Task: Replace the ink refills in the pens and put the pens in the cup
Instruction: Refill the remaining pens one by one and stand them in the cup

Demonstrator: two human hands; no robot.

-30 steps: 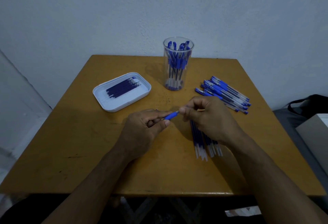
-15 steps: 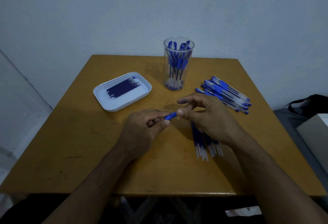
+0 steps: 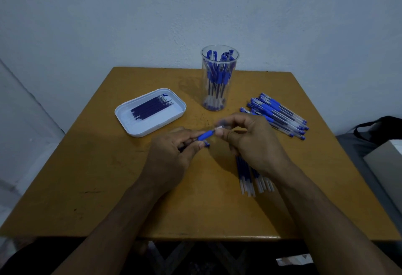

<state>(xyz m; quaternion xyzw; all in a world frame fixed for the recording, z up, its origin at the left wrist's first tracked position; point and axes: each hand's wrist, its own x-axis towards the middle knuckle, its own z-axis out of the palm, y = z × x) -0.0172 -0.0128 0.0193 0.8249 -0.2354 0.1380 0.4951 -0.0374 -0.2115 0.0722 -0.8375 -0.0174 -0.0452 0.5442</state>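
My left hand grips a blue pen by its barrel at the table's middle, blue grip end pointing right. My right hand pinches the pen's small tip piece between thumb and fingertips, right at the grip's end. A clear cup holding several blue pens stands at the back centre. A white tray with several dark refills lies to the left. A pile of blue pens lies at the right. Several refills lie under my right wrist.
The wooden table ends near me at a front edge, with the wall behind it. A dark bag and a grey box sit off the table's right side.
My right hand's fingers have shifted around the pen's tip, turning on it, and a small pale tip piece now shows between them. My left hand has kept its hold, nearly still.
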